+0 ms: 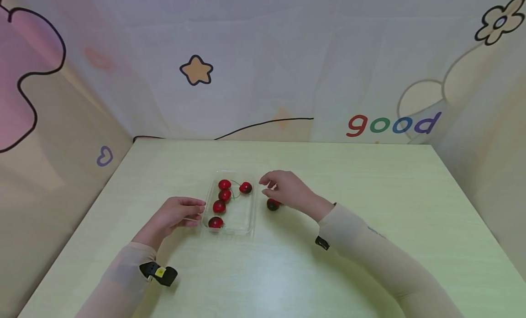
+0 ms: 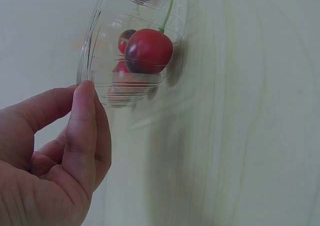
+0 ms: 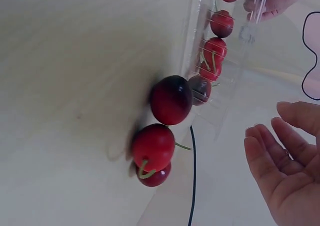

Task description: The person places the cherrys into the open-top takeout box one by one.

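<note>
Where the left sleeve (image 1: 115,281) and the right sleeve (image 1: 378,249) extend over the desk (image 1: 271,286), a black wrist device (image 1: 158,273) is mounted at the left cuff and another black part (image 1: 322,242) shows below the right cuff. The left hand (image 1: 174,215) is narrow: thumb and fingers pinch the left rim of the clear plastic tray (image 1: 239,221). The tray rests on the desk between the two hands and contains five cherries (image 1: 219,206). Four are spaced along its left side; one lies near the far right corner, with thin green stems between. Three loose cherries (image 3: 153,147) lie on the desk just to the right of the tray, grouped close together; one is mostly dark. The right hand (image 1: 289,188) hangs above and beside this group, fingers bent, with a moderately wide gap between thumb and fingertips; it holds nothing. Beyond the far desk edge stands a pale backdrop (image 1: 263,80), printed with an orange star (image 1: 196,70) and the multicoloured word "good" (image 1: 380,125).
</note>
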